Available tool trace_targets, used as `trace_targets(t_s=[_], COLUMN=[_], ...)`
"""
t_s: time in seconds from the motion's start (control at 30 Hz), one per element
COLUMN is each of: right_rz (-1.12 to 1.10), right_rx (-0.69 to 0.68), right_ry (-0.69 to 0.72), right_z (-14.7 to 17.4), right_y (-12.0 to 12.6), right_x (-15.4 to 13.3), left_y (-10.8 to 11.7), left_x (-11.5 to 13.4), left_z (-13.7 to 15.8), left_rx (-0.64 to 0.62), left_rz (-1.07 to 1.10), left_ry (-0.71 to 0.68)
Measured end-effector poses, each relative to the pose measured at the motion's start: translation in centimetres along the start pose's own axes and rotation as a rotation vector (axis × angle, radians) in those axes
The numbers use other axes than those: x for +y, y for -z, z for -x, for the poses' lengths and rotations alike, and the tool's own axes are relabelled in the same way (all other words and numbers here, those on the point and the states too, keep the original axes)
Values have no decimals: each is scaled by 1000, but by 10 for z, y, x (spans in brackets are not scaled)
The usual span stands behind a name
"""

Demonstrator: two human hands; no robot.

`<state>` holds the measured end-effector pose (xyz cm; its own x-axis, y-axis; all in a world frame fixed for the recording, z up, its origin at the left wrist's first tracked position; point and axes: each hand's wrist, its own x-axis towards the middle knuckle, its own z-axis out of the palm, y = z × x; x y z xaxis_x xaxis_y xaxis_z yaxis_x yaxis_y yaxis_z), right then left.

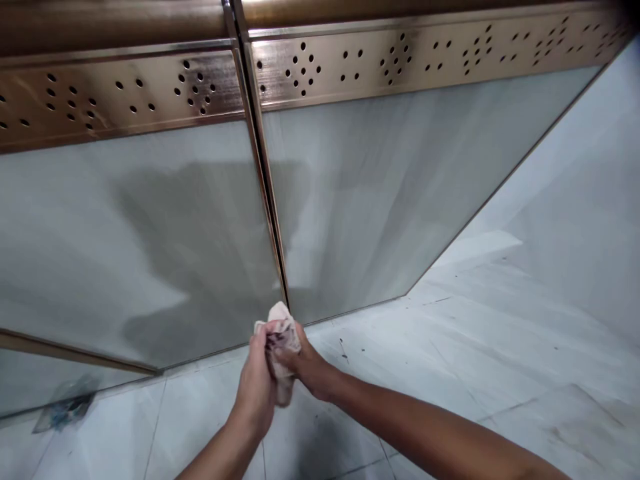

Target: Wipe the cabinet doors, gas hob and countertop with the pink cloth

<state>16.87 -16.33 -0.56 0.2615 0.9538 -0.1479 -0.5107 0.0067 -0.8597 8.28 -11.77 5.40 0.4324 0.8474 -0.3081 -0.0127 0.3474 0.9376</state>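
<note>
Both of my hands are closed on one crumpled, pale cloth with dark stains on it. My left hand grips its left side, and my right hand holds it from the right, fingers partly hidden in the folds. The cloth is bunched up in front of the lower end of the seam between two cabinet doors, above the floor. Whether it touches the doors I cannot tell. Pale panels in copper-coloured frames make up the left door and the right door.
Perforated copper-coloured strips run across the tops of the doors. A crumpled clear plastic piece lies at the lower left by the cabinet base. White floor tiles carry dark specks and smudges. A pale wall stands at the right.
</note>
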Motion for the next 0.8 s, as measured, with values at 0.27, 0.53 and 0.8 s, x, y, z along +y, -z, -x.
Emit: trace_targets(t_s=[0.27, 0.53, 0.8], right_rz=[561, 1209, 991], right_rx=[392, 912, 458], right_ry=[320, 1333, 366], right_z=[10, -14, -35], right_y=[61, 93, 120], right_x=[-77, -190, -37], left_y=[-5, 29, 18], left_x=[16, 64, 47], left_z=[4, -36, -25], left_rx=[-237, 184, 159], left_rz=[-30, -138, -185], left_ry=[-37, -406, -325])
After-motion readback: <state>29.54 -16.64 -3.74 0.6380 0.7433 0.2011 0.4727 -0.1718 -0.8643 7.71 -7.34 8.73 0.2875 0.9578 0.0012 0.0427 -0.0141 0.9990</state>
